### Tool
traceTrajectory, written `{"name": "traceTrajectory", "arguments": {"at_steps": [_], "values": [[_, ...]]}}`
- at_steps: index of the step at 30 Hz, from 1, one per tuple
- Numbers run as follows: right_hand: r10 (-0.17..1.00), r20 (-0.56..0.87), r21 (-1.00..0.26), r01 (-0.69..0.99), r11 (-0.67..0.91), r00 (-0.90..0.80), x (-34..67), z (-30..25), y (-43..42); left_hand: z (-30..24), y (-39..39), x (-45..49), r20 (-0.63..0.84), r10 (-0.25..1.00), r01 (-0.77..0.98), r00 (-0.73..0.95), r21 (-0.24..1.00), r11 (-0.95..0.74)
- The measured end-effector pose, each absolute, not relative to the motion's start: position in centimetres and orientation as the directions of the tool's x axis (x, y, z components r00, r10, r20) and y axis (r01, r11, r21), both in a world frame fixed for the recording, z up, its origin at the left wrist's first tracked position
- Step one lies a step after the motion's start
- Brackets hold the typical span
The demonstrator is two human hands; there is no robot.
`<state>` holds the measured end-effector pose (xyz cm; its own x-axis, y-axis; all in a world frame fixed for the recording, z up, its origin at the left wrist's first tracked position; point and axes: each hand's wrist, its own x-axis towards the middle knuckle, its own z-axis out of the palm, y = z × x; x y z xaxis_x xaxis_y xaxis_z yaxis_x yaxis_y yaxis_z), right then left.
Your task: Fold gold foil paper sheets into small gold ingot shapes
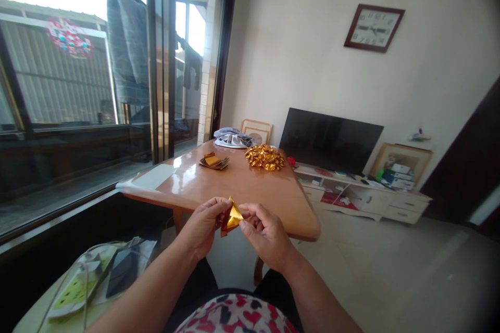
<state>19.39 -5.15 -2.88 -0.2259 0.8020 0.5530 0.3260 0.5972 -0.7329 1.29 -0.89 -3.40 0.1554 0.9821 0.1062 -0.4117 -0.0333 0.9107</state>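
Observation:
My left hand [205, 225] and my right hand [265, 234] both pinch a small piece of gold foil paper [232, 217], folded into a pointed shape, in front of the near edge of a wooden table [242, 187]. On the table farther back lies a pile of finished gold folded pieces [265, 157]. To its left sits a small stack of flat gold sheets [213, 161]. Both hands are closed on the paper, the fingertips meeting at its edges.
A folded cloth [233, 138] and a chair back [256, 130] are at the table's far end. A dark TV [330, 139] stands on a low white cabinet [363, 195]. Large windows run along the left. A stool at lower left holds a phone [122, 272] and papers.

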Motion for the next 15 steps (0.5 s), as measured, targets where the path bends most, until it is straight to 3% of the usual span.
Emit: {"name": "traceTrajectory", "arguments": {"at_steps": [4,9,12,15], "values": [[0.784,0.561,-0.720,0.310,0.620,-0.266,19.1,-2.9,-5.1,-3.7,-0.8,1.4,0.071,0.983,-0.415,0.171,0.910,0.007],[0.875,0.450,-0.859,0.181,0.478,-0.178,18.6,-3.7,-4.4,-3.6,-0.9,1.7,0.087,0.980,-0.440,0.180,0.898,0.001],[0.935,0.341,-0.939,0.007,0.343,-0.095,18.4,-3.9,-3.9,-3.1,-1.2,1.8,0.140,0.973,-0.458,0.186,0.888,-0.040],[0.973,0.230,-0.936,-0.273,0.221,0.001,18.5,-3.7,-3.3,-2.8,-1.5,1.7,0.218,0.965,-0.419,0.147,0.897,-0.139]]}}
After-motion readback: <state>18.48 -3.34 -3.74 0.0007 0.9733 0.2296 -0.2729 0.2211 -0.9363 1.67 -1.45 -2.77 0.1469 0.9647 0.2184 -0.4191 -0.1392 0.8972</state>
